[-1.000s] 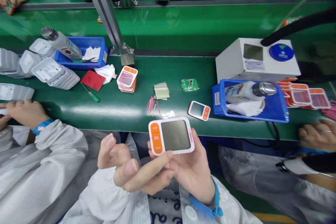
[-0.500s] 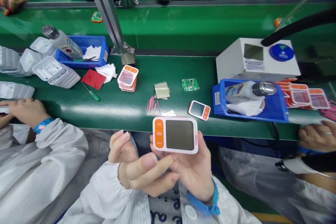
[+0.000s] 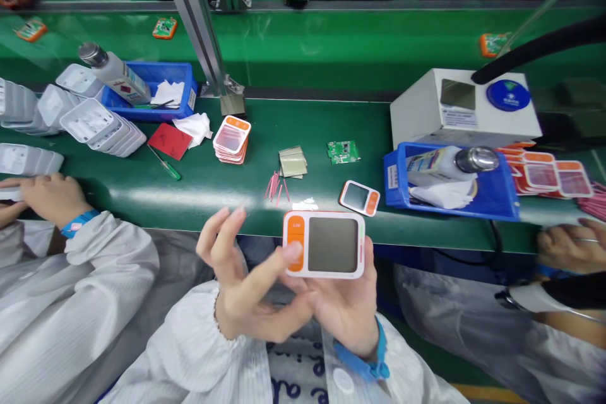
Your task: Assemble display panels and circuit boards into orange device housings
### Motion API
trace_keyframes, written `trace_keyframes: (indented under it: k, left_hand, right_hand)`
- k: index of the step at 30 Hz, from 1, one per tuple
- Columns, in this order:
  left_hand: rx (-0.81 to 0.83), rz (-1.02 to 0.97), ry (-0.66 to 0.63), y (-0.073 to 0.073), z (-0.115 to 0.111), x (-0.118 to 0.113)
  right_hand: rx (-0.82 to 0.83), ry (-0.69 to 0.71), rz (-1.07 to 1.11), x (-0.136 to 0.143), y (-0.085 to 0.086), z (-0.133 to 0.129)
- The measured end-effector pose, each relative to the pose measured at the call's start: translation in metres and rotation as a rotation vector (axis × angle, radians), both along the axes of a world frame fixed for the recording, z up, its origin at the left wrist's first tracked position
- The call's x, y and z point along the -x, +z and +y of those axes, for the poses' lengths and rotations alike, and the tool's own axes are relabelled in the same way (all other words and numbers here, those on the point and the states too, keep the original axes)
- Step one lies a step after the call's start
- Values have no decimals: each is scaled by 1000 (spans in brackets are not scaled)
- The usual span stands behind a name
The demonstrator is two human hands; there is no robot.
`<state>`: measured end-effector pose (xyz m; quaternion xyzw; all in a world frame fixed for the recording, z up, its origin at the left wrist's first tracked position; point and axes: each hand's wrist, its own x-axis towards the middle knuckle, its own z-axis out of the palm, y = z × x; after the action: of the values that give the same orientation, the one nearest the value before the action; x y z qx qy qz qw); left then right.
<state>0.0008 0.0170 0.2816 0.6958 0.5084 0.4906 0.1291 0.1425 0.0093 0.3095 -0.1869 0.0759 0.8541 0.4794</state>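
A white and orange handheld device with a grey display (image 3: 332, 245) faces up above the bench edge, its orange buttons on the left. My right hand (image 3: 343, 309) grips it from beneath and along its right side. My left hand (image 3: 250, 284) has its fingers spread, and one fingertip rests on the orange buttons. Just beyond lies a similar smaller-looking device (image 3: 359, 197), flat on the green bench. Near it are a bare green circuit board (image 3: 343, 152), grey-green flat panels (image 3: 293, 162) and several thin pink strips (image 3: 276, 187).
A stack of white-orange front covers (image 3: 231, 140) stands left of centre. A blue tray (image 3: 452, 202) holds a bottle, before a white box (image 3: 461, 110). Co-workers' hands show at left (image 3: 57, 201) and right (image 3: 572, 246). A metal post (image 3: 194, 19) rises behind.
My left hand has shifted so one fingertip now touches the orange buttons. The device has moved slightly right. Orange-edged boards behind the bench have slid left.
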Motion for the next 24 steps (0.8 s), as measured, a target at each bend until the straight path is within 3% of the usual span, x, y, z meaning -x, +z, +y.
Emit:
trace_keyframes:
  k: [4, 10, 24]
  left_hand:
    - [-132, -17, -209, 25, 12, -5]
    - [-56, -116, -350, 27, 18, 1]
    - [161, -295, -357, 27, 19, -2]
  right_hand:
    - [2, 64, 60, 5, 2, 0]
    - [-29, 110, 38, 8, 3, -2]
    - [21, 43, 50, 8, 5, 1]
